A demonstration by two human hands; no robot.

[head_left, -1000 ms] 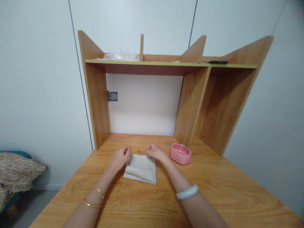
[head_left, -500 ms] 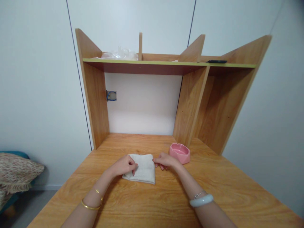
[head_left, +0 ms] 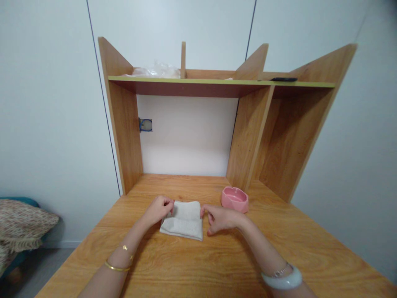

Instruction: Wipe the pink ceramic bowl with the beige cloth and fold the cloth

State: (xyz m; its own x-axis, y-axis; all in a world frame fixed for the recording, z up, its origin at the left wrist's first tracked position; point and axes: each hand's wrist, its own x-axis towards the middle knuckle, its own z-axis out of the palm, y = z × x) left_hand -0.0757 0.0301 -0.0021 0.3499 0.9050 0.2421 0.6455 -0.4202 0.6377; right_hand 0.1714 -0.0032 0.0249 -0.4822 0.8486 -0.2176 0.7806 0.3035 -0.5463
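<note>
A folded pale grey cloth lies on the wooden desk. At its upper left corner is my left hand, fingers curled together near the edge; whether they pinch any fabric is hard to make out. Beside the cloth's right edge, my right hand has thumb and index finger apart, with nothing between them and the index fingertip close to the cloth. Behind my right hand stands a pink faceted bowl, and nothing shows inside it.
A wooden shelf unit rises at the desk's back. On it are a clear plastic bag at left and a flat black object at right. An open wall socket box shows below. A patterned fabric is at far left.
My left hand has moved up and left from the cloth's middle to its upper left corner. My right hand has turned and come slightly nearer me, its thumb and index finger now spread.
</note>
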